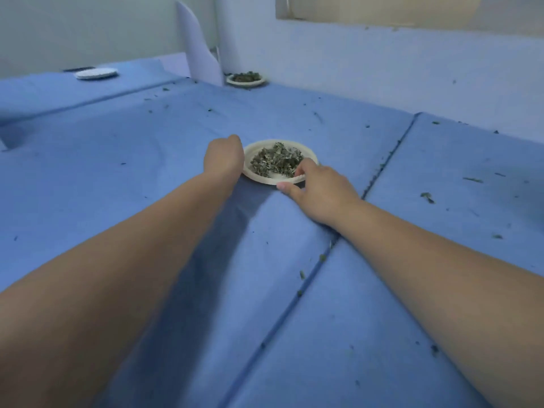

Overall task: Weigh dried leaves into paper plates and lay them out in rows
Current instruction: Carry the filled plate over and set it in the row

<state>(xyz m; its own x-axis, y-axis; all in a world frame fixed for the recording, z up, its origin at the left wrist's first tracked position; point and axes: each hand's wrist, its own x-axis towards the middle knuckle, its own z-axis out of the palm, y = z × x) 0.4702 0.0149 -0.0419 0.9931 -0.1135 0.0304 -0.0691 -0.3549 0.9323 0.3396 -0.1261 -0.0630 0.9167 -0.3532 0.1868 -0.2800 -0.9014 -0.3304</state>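
A paper plate (pixel 260 178) held dried leaves (pixel 276 161), the right hand (pixel 319 192) with its grip pinching the rim, the left hand (pixel 223 159) with a grip I couldn't make out.

Pale walls (pixel 382 69), blue sheeted surface (pixel 117 178), recessed window (pixel 382 7).

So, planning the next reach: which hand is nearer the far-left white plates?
Left. The left hand holds the left rim of the filled plate, toward the white plates; the right hand pinches its near-right rim.
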